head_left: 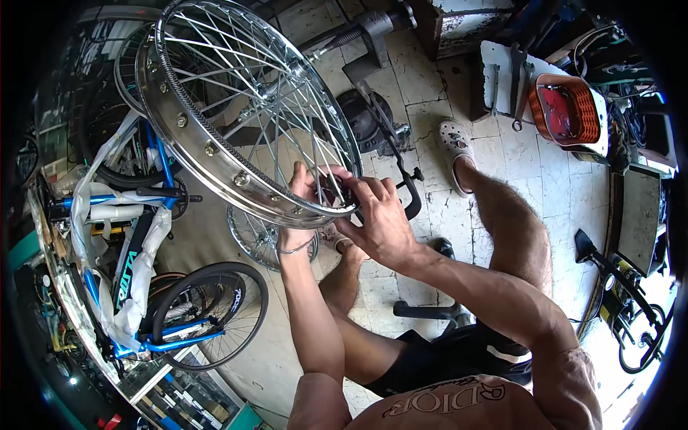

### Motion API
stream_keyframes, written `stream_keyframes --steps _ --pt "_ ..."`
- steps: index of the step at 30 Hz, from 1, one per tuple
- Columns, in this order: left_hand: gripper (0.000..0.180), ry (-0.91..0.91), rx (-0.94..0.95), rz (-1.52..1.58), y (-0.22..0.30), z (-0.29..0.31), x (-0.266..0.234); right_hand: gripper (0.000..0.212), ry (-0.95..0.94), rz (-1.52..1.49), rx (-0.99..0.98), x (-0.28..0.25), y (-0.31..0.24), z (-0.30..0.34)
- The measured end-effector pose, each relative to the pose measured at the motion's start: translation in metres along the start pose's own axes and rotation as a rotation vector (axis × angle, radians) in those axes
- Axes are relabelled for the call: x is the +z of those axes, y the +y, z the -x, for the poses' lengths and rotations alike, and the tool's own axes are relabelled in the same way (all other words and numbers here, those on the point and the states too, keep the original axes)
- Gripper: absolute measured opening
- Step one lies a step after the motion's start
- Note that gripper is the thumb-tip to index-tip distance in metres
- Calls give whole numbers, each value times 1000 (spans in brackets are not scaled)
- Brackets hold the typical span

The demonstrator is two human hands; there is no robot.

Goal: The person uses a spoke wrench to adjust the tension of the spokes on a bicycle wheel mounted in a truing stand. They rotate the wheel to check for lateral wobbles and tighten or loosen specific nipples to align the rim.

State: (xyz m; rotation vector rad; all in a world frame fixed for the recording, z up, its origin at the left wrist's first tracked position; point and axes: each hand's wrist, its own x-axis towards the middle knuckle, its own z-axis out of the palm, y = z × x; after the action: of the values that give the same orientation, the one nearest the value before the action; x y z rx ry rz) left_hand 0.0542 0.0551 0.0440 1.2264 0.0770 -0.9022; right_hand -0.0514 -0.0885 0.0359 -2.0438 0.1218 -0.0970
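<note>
A shiny chrome wheel rim (215, 154) laced with metal spokes (276, 132) stands tilted before me, its hub (266, 91) in the middle. My left hand (307, 192) reaches in across the near part of the rim, thumb up, with its fingers bent around the spokes there. At the rim's near right edge, my right hand (383, 221) is closed over the metal, fingertips inside against the spokes and thumb low on the outer side. Both hands' fingertips nearly meet. Whether a small part is pinched between them is hidden.
A clamp-like metal stand (373, 43) is beyond the wheel. Left, a blue bicycle frame (168, 154) is partly wrapped, near a black-tyred wheel (208, 315). Another spoked wheel (261, 244) lies below. Wrenches (517, 79) and an orange basket (570, 107) sit at right.
</note>
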Motion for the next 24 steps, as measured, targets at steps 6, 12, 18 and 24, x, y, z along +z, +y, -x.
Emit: stream_keyframes --steps 6,12,18,24 --pt "43 157 128 -308 5 27 -7 76 -43 -80 120 -3 -1 -3" --pt "26 222 262 -423 -16 1 0 70 41 -118 83 6 4 1" --pt "28 214 230 -182 -21 -6 19 66 16 -33 78 6 0 2" --pt "39 178 61 -395 -3 20 -17 77 -27 -9 113 2 0 0"
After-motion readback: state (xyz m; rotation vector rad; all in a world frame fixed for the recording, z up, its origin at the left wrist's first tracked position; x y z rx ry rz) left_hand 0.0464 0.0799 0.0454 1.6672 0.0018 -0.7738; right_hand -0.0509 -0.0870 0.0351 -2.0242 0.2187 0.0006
